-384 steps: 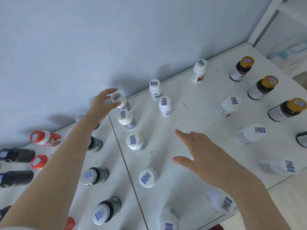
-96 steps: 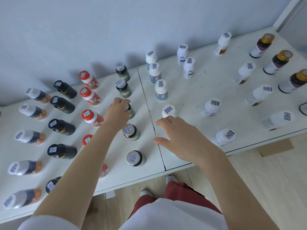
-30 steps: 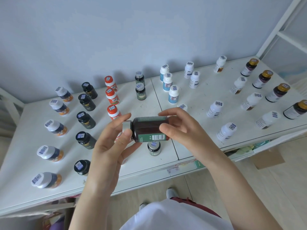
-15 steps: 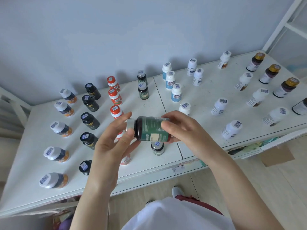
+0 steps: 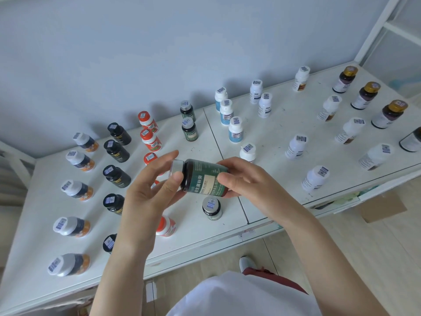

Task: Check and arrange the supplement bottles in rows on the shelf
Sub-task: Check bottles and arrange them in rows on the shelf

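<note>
I hold a dark bottle with a green label [image 5: 201, 176] sideways above the white shelf [image 5: 273, 137], its silver cap pointing left. My left hand [image 5: 148, 192] grips the cap end and my right hand [image 5: 248, 179] grips the base end. Below it another silver-capped dark bottle [image 5: 211, 207] stands near the front edge. Two more green-label bottles [image 5: 189, 130] stand in a row toward the wall. Red-capped bottles [image 5: 150, 139] line up just left of them, partly hidden by my left hand.
Black bottles [image 5: 116, 151] and white-capped orange-banded bottles [image 5: 78, 159] stand in rows at the left. White bottles [image 5: 235, 130], some with blue labels, fill the middle and right. Gold-capped dark bottles [image 5: 365, 94] stand at the far right. A white frame post [image 5: 373, 30] rises at the right.
Over the last second the bottle in my hands has turned, showing more of its green label front. My view has shifted slightly. Earlier, my left hand picked this bottle from the shelf.
</note>
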